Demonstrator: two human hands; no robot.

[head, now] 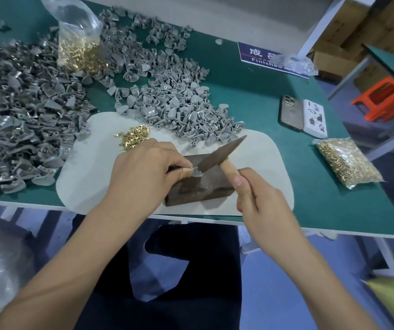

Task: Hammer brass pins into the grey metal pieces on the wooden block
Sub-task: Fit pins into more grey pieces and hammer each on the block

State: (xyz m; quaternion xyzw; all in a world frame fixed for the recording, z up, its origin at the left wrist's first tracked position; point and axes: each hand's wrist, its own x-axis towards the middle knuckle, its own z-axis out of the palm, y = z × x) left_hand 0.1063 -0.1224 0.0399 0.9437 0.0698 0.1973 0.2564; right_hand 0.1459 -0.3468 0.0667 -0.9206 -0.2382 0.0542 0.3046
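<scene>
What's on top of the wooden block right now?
A grey piece lies on the block, pinched by the left hand, with the hammer head on it. Any pin beneath the head is hidden.

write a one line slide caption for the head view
Left hand steadies a grey metal piece on the wooden block while the right hand brings the hammer down on it.

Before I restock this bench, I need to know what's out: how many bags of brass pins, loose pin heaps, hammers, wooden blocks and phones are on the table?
Bags of brass pins: 2, an open one at the back and a sealed one on the right
Loose pin heaps: 1
Hammers: 1
Wooden blocks: 1
Phones: 1
Total: 6
</scene>
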